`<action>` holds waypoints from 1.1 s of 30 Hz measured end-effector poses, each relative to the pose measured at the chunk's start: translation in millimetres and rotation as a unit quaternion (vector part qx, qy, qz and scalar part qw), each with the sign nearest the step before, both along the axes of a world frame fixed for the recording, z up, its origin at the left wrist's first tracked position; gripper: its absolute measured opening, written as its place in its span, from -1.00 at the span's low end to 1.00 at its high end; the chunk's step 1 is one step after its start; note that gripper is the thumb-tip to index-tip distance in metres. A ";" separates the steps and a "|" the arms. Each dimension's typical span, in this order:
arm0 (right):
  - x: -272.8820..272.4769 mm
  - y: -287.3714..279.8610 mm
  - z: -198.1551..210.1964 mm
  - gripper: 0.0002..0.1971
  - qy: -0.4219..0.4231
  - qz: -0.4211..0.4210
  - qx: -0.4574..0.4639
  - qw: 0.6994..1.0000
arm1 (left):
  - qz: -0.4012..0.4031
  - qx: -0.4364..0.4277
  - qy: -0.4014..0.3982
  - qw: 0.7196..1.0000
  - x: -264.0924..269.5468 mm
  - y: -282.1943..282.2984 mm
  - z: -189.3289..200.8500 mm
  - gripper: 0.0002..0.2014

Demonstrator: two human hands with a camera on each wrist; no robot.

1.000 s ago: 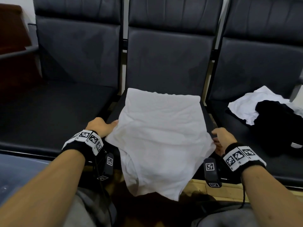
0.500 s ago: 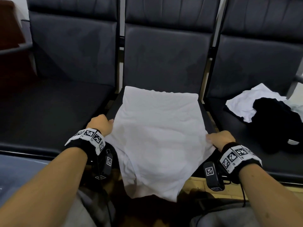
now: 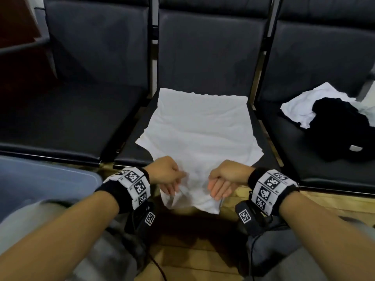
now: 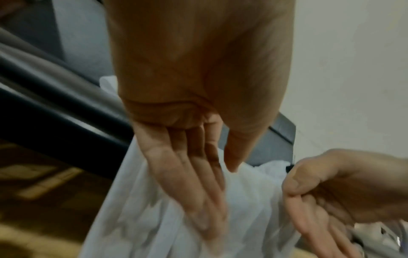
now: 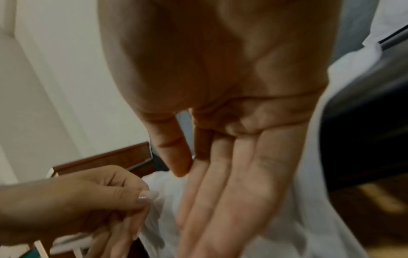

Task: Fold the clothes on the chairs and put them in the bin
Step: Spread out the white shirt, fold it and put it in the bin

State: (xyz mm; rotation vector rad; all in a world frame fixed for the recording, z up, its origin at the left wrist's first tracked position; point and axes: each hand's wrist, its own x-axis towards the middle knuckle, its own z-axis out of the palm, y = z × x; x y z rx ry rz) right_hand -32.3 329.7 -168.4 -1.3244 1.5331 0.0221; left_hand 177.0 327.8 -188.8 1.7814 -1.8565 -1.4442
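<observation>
A white garment (image 3: 198, 134) lies spread flat on the middle black chair (image 3: 205, 57), and its near part hangs over the seat's front edge. Both hands are at that hanging part, wrists bent, fingers pointing down. My left hand (image 3: 172, 184) pinches a bunched fold of the cloth (image 5: 320, 218) between thumb and fingers, best seen in the right wrist view (image 5: 141, 206). My right hand (image 3: 219, 189) holds its fingers (image 5: 232, 192) straight against the fabric, thumb beside the index finger, with no cloth seen between them. The hem's lowest edge is blurred.
A blue-grey plastic bin (image 3: 40, 179) stands on the floor at my lower left. On the right chair lies a crumpled white garment (image 3: 304, 106) with a black one (image 3: 341, 128) on top. The left chair seat (image 3: 60, 122) is bare. Wooden floor (image 3: 192, 254) lies below.
Both hands left the garment's side edges and came together at the hanging front part. The view tilted down, bringing the bin into sight at the left.
</observation>
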 end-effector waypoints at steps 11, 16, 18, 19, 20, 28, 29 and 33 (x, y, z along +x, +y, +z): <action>-11.6 30.9 -42.5 -0.78 0.076 -0.068 0.003 0.995 | 0.026 0.033 -0.105 0.994 -3.4 1.5 -56.3 -0.79; -15.9 27.4 -62.7 -0.91 -0.019 -0.128 0.005 0.992 | 0.028 0.047 -0.033 0.998 -2.4 -3.9 -77.2 -0.68; -13.5 27.8 -69.3 -0.82 0.026 -0.089 0.029 0.995 | -0.004 0.024 0.002 1.000 -1.8 -0.5 -80.8 -0.66; -13.2 27.3 -72.2 -0.70 0.053 -0.067 0.030 0.996 | -0.022 0.018 0.018 0.999 -0.4 1.6 -84.9 -0.66; -13.2 27.5 -75.5 -0.62 0.075 -0.043 0.028 0.996 | -0.044 0.012 0.019 0.999 0.4 5.1 -88.4 -0.64; -15.8 49.8 -95.3 -0.44 0.095 0.039 0.047 0.994 | -0.156 0.022 -0.124 0.980 12.3 33.2 -125.9 -0.79; -17.9 50.9 -97.0 -0.43 0.092 0.038 0.054 0.994 | -0.160 0.025 -0.140 0.977 14.6 36.2 -131.8 -0.73; -23.4 56.5 -97.9 -0.43 0.065 0.046 0.078 0.994 | -0.173 0.035 -0.199 0.964 21.9 46.2 -139.2 -0.60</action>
